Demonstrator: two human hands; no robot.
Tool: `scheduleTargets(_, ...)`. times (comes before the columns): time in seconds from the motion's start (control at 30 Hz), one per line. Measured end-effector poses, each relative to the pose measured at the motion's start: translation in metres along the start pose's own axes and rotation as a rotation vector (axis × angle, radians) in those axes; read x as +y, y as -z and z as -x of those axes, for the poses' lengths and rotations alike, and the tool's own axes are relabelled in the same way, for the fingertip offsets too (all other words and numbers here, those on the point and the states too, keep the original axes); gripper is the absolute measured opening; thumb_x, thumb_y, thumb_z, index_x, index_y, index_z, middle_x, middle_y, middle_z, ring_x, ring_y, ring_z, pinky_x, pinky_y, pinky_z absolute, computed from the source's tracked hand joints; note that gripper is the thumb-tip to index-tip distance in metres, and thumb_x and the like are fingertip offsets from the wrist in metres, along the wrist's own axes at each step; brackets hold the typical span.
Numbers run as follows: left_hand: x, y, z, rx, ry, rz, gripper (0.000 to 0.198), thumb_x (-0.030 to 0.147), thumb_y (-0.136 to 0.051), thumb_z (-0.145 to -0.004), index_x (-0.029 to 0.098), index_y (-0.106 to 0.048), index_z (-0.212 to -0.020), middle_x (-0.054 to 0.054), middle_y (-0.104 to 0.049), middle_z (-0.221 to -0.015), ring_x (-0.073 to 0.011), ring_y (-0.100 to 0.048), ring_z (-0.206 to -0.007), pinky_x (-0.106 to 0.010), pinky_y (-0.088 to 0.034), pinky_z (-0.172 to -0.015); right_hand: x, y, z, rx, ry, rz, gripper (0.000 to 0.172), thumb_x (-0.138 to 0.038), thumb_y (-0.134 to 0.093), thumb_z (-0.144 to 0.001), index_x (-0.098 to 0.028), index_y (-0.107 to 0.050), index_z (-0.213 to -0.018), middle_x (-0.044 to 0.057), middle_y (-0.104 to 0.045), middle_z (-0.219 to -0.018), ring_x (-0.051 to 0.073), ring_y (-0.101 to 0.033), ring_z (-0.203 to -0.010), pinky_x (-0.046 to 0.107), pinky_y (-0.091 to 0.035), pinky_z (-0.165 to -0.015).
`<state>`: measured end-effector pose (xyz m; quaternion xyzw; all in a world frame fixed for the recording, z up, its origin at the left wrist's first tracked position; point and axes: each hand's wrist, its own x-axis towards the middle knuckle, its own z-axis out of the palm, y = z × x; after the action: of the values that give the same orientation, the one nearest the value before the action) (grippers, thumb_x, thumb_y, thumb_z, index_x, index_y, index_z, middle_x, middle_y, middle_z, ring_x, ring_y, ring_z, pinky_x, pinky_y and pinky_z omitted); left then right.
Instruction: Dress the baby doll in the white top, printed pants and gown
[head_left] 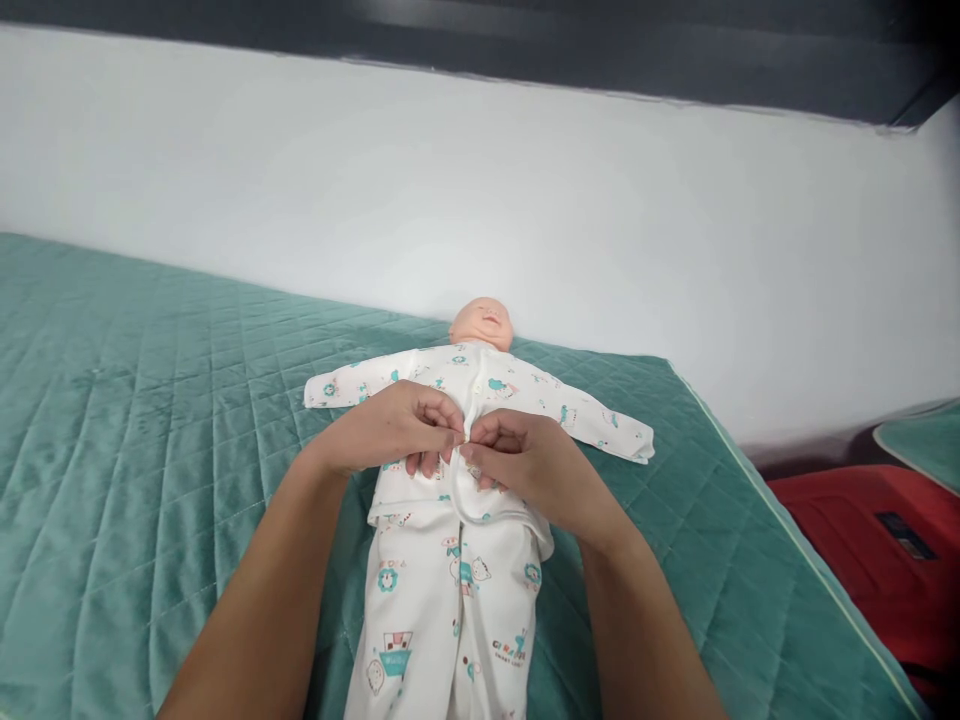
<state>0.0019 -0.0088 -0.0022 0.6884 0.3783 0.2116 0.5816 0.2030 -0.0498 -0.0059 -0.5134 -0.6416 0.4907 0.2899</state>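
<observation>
A baby doll (481, 322) lies on its back on a green quilted cover (135, 400), head toward the wall, arms spread. It wears a white shirt (495, 385) and white trousers (450, 610), both with small teal prints. My left hand (397, 428) and my right hand (525, 460) meet over the doll's belly. Both pinch the front edges of the shirt where they come together, fingers curled closed.
A white wall (525, 220) rises right behind the bed, with a dark band along its top. To the right of the bed stands a red object (862, 550), and beyond it shows a corner of another green cover (926, 440).
</observation>
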Motion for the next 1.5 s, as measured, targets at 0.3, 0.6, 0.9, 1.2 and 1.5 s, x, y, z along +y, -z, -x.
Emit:
scheduleTargets(0.3, -0.006, 0.002, -0.003, -0.003, -0.011, 0.061, 0.006, 0.018, -0.061, -0.077, 0.017, -0.066, -0.079, 0.003, -0.061, -0.059, -0.0084, -0.056, -0.047, -0.018, -0.043, -0.044, 0.001, -0.001, -0.001, 0.016, -0.019, -0.021, 0.008, -0.027, -0.063, -0.083, -0.020, -0.061, -0.080, -0.004, -0.064, -0.065, 0.010, -0.059, -0.061, 0.022, -0.043, -0.060)
scheduleTargets(0.6, -0.005, 0.004, -0.002, -0.042, -0.025, 0.060, 0.009, 0.025, -0.061, -0.082, 0.017, -0.065, -0.081, 0.003, -0.057, -0.052, -0.0081, -0.052, -0.045, -0.018, -0.043, -0.045, 0.000, 0.003, -0.001, -0.009, -0.013, -0.034, 0.006, -0.025, -0.061, -0.084, -0.020, -0.063, -0.083, -0.003, -0.064, -0.068, 0.010, -0.058, -0.059, 0.020, -0.040, -0.054)
scheduleTargets(0.9, -0.005, 0.005, -0.002, -0.047, 0.034, 0.052, 0.009, 0.023, -0.055, -0.080, 0.019, -0.063, -0.083, 0.005, -0.051, -0.049, -0.0080, -0.043, -0.042, -0.020, -0.036, -0.043, 0.002, -0.012, -0.004, 0.120, -0.004, 0.125, 0.010, -0.026, -0.062, -0.081, -0.023, -0.052, -0.083, -0.007, -0.057, -0.063, 0.011, -0.057, -0.057, 0.024, -0.040, -0.056)
scheduleTargets(1.2, 0.002, 0.002, 0.000, 0.012, 0.035, 0.017, 0.011, 0.027, -0.062, -0.076, 0.018, -0.058, -0.072, 0.006, -0.044, -0.054, -0.0057, -0.038, -0.045, -0.019, -0.029, -0.043, 0.006, -0.005, -0.006, 0.049, 0.048, -0.143, 0.020, -0.028, -0.068, -0.080, -0.023, -0.049, -0.082, -0.009, -0.043, -0.060, 0.007, -0.039, -0.048, 0.022, -0.032, -0.046)
scheduleTargets(1.5, -0.019, 0.000, -0.016, 0.425, -0.156, 0.163, 0.021, 0.036, -0.062, -0.083, 0.021, -0.049, -0.080, 0.008, -0.045, -0.049, -0.0076, -0.041, -0.041, -0.020, -0.030, -0.043, 0.027, -0.001, -0.021, 0.553, 0.319, -0.544, 0.018, -0.027, -0.067, -0.084, -0.024, -0.049, -0.085, -0.007, -0.049, -0.065, 0.009, -0.050, -0.057, 0.022, -0.040, -0.055)
